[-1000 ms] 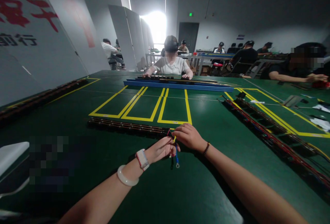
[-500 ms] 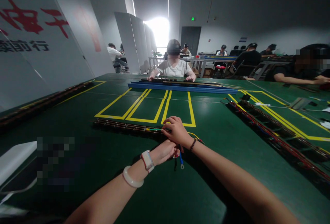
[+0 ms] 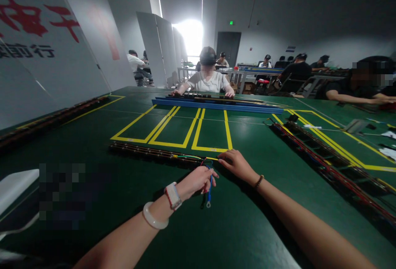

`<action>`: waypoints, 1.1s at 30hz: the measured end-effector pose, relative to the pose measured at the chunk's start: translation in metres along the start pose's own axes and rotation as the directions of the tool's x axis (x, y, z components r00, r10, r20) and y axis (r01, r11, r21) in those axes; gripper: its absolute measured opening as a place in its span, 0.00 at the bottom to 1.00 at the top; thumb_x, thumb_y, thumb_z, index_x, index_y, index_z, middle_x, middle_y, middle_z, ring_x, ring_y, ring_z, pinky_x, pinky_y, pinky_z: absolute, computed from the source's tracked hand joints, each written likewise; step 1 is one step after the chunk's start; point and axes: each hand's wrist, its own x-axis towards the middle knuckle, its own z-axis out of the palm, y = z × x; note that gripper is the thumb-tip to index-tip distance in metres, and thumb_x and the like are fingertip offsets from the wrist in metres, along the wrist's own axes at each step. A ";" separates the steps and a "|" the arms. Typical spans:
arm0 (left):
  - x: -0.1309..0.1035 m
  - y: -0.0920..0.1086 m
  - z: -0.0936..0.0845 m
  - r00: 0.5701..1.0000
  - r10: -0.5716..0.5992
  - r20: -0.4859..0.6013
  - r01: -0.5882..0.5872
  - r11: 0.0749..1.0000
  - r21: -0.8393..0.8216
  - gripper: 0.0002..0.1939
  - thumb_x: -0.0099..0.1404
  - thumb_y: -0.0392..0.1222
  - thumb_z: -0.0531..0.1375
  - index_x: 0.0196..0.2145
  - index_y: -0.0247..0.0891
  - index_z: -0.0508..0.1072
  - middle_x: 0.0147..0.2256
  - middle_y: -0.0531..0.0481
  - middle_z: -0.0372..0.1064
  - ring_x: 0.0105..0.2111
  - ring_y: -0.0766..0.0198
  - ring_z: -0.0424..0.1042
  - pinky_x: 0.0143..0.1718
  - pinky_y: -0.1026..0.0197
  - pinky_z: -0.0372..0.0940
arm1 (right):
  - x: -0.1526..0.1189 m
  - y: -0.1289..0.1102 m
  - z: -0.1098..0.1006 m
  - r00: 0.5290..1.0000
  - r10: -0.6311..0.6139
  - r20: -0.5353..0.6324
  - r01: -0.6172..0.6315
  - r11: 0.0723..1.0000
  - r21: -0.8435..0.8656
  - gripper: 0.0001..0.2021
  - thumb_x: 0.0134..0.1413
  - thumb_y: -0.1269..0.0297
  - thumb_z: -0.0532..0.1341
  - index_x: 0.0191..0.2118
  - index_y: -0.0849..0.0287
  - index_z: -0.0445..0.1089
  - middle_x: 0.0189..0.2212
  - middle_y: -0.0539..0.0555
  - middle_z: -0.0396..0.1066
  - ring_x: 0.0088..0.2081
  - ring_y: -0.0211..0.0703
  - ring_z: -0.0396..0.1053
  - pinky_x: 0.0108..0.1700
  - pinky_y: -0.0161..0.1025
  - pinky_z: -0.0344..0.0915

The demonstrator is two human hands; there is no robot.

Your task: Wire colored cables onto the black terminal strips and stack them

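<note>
A long dark rail (image 3: 139,149) carrying wires lies in front of me, its right end by my hands. My left hand (image 3: 200,180) is closed around a few loose wires at that end. Out of its fingers hang a blue wire (image 3: 210,190) with a ring terminal (image 3: 208,204) and a dark wire (image 3: 203,199). My right hand (image 3: 238,165) pinches a yellow wire (image 3: 213,159) between thumb and fingers, holding it out to the right. A green-yellow wire (image 3: 185,157) runs along the rail's top.
More wired rails lie at right (image 3: 321,161) and far left (image 3: 58,114). Yellow tape (image 3: 212,149) marks boxes on the green table (image 3: 241,236). Across it a person (image 3: 208,80) handles parts by a blue channel (image 3: 216,105). Another person (image 3: 349,85) sits at right.
My right hand has moved right, away from my left, drawing out the yellow wire. My left hand and its hanging wires have shifted slightly left, and the rail end shows more.
</note>
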 end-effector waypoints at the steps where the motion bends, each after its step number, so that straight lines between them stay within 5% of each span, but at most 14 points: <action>1: -0.002 0.003 -0.002 1.000 -0.021 -0.004 0.021 0.995 0.093 0.21 0.64 0.55 0.51 0.36 0.32 0.67 0.24 0.52 0.66 0.14 0.75 0.56 0.16 0.68 0.48 | -0.003 0.005 -0.001 0.999 0.027 0.041 -0.029 0.998 0.056 0.12 0.59 0.58 0.56 0.38 0.58 0.73 0.33 0.54 0.73 0.36 0.42 0.68 0.40 0.40 0.63; 5: -0.009 0.014 -0.007 0.997 -0.036 -0.064 0.058 0.917 0.395 0.22 0.64 0.56 0.50 0.30 0.33 0.71 0.19 0.54 0.64 0.14 0.72 0.54 0.18 0.67 0.48 | -0.007 0.012 0.000 0.988 0.108 0.106 -0.130 0.966 0.222 0.14 0.59 0.56 0.56 0.37 0.59 0.75 0.35 0.54 0.75 0.36 0.43 0.71 0.38 0.38 0.65; 9: -0.013 0.013 -0.008 0.978 0.169 -0.125 -0.055 0.779 0.625 0.21 0.64 0.53 0.52 0.22 0.37 0.70 0.18 0.53 0.63 0.18 0.67 0.60 0.23 0.64 0.51 | -0.006 0.014 0.003 0.983 0.145 0.111 -0.171 0.948 0.270 0.13 0.57 0.56 0.57 0.37 0.58 0.75 0.36 0.54 0.75 0.37 0.44 0.72 0.40 0.39 0.67; 16: -0.012 0.004 -0.012 0.945 0.313 -0.095 -0.168 0.714 0.680 0.14 0.61 0.45 0.58 0.20 0.40 0.68 0.17 0.54 0.58 0.16 0.66 0.54 0.25 0.64 0.47 | -0.006 0.015 0.002 0.985 0.138 0.100 -0.160 0.951 0.264 0.15 0.59 0.55 0.55 0.38 0.58 0.76 0.36 0.55 0.76 0.37 0.44 0.72 0.41 0.41 0.67; 23: -0.014 0.011 -0.015 0.914 0.406 0.008 -0.270 0.591 0.760 0.17 0.64 0.49 0.54 0.21 0.39 0.68 0.19 0.52 0.60 0.18 0.66 0.56 0.27 0.63 0.49 | -0.004 0.013 0.002 0.988 0.114 0.101 -0.135 0.963 0.232 0.13 0.59 0.57 0.56 0.36 0.57 0.75 0.34 0.53 0.76 0.36 0.43 0.72 0.42 0.40 0.66; 30: -0.018 0.027 -0.028 0.772 0.527 -0.356 -0.123 0.672 0.730 0.09 0.59 0.47 0.57 0.32 0.39 0.71 0.20 0.51 0.59 0.22 0.62 0.56 0.27 0.64 0.49 | -0.003 0.013 0.003 0.982 0.146 0.120 -0.174 0.948 0.268 0.13 0.59 0.57 0.56 0.38 0.57 0.75 0.35 0.53 0.76 0.36 0.43 0.72 0.42 0.40 0.66; 33: -0.020 0.029 -0.034 0.740 0.547 -0.391 -0.077 0.646 0.760 0.08 0.60 0.45 0.57 0.32 0.39 0.70 0.19 0.52 0.57 0.22 0.62 0.58 0.26 0.64 0.49 | -0.003 0.012 0.002 0.979 0.161 0.122 -0.190 0.941 0.281 0.13 0.59 0.57 0.55 0.37 0.57 0.75 0.34 0.53 0.76 0.35 0.43 0.72 0.41 0.39 0.66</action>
